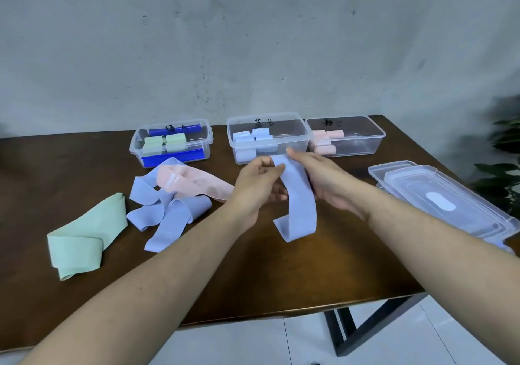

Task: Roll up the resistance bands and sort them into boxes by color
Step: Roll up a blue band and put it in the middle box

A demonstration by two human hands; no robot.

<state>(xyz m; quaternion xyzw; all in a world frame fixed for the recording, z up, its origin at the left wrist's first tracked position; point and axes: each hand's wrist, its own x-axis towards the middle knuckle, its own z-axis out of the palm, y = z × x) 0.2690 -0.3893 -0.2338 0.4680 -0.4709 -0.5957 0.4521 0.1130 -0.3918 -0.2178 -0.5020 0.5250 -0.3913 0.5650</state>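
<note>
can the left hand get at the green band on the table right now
Probably not yet: the left hand is busy pinching the blue band. Otherwise the green band lies uncovered on its side.

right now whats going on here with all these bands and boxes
A person is sorting resistance bands by color. Both hands, left hand and right hand, hold a blue band above the table, its free end hanging down. Three open boxes at the back hold green rolls, blue rolls and pink rolls. Loose green, blue and pink bands lie at the left.
</note>
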